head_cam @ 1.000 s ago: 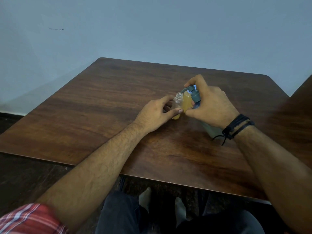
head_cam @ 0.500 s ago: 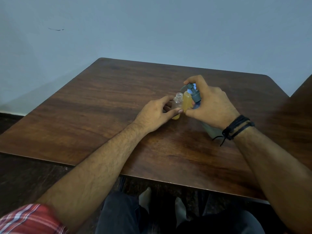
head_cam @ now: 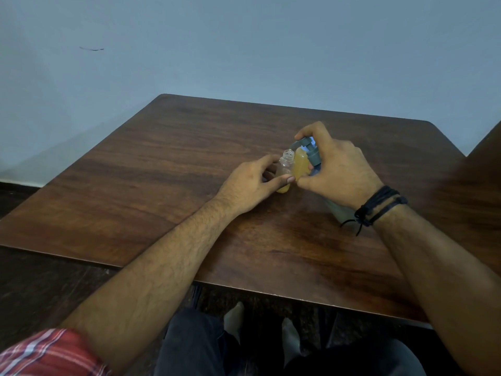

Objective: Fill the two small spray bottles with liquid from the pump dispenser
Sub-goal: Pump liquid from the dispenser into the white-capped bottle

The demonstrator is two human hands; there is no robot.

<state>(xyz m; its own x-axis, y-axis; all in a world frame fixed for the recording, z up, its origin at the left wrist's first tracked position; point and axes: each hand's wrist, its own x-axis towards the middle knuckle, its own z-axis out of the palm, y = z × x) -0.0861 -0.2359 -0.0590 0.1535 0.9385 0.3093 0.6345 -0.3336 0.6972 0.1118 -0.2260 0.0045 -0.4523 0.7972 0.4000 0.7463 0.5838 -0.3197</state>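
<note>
A dark wood-grain table carries everything, near its middle. The right hand is wrapped around the grey pump dispenser, one finger on its head, the spout over the open neck of a clear bottle. The left hand pinches that bottle upright. It holds only a shallow amber layer, so filling looks barely begun; the second bottle, amber throughout, stands touching it and seems full.
</note>
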